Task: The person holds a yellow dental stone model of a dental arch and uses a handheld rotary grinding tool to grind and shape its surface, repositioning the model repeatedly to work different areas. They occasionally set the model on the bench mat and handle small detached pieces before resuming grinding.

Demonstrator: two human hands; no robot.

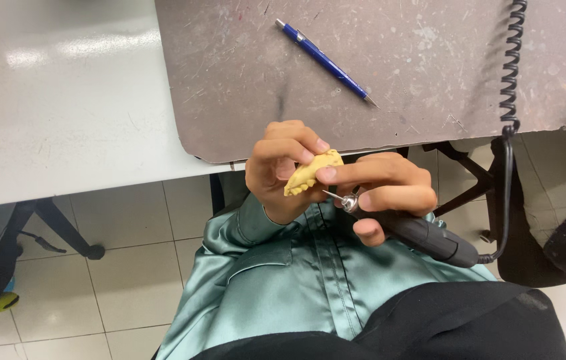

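Yellow dental cast (312,173) lies crosswise, teeth downward.

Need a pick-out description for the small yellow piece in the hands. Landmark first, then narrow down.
Start at the grey-brown scuffed mat on the white table, then drop to its near edge, where two hands meet above a green satin shirt. The left hand pinches a small yellow dental cast with a toothed edge. It is the only yellow thing there; the right hand holds a black rotary handpiece.
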